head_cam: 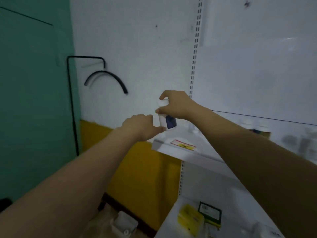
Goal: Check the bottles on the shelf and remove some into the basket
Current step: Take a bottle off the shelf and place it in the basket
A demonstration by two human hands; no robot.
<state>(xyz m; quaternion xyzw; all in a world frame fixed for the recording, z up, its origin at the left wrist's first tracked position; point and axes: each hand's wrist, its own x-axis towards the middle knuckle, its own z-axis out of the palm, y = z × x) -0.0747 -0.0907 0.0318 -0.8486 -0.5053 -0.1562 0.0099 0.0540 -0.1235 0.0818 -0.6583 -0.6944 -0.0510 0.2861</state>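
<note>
A white bottle [165, 121] with a dark blue label and a white cap hangs in the air just above the left end of the white shelf [173, 148]. My right hand [176, 105] grips its upper part, fingers curled round the cap and neck. My left hand [142, 127] reaches in from the lower left, and its thumb and fingertips touch the bottle's lower side. Blurred bottles [260, 126] stand further right on the same shelf, partly hidden behind my right forearm. No basket shows in this view.
A price tag [183, 144] lies on the shelf edge. A lower shelf holds a yellow box [190, 219] and a green-edged box [210, 213]. A slotted upright rail [194, 54] runs up the white wall. Black tubing [73, 103] hangs at left. Pale packages [123, 224] lie on the floor.
</note>
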